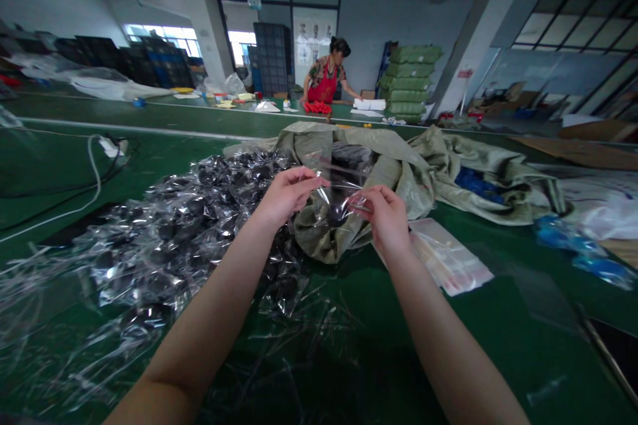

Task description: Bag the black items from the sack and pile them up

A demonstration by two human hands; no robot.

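Observation:
Between my two hands a clear plastic bag (341, 194) is stretched out, with something dark showing at its lower part; whether that lies inside or behind it I cannot tell. My left hand (292, 192) pinches one side of the bag, and my right hand (383, 211) grips the other. Just beyond them an olive woven sack (323, 239) lies with its mouth rolled back, dark wrapped items inside. To the left spreads a big heap of dark round items in clear wrappers (174, 226). A stack of flat clear bags (451, 259) rests beside my right forearm.
Thin plastic strips (304, 332) litter the green table (389, 345). Further right lie another woven sack (488, 179) with blue contents and blue wrapped items (573, 246). A white cable (94, 172) crosses the left side. A person in a red apron (326, 83) stands across the far table.

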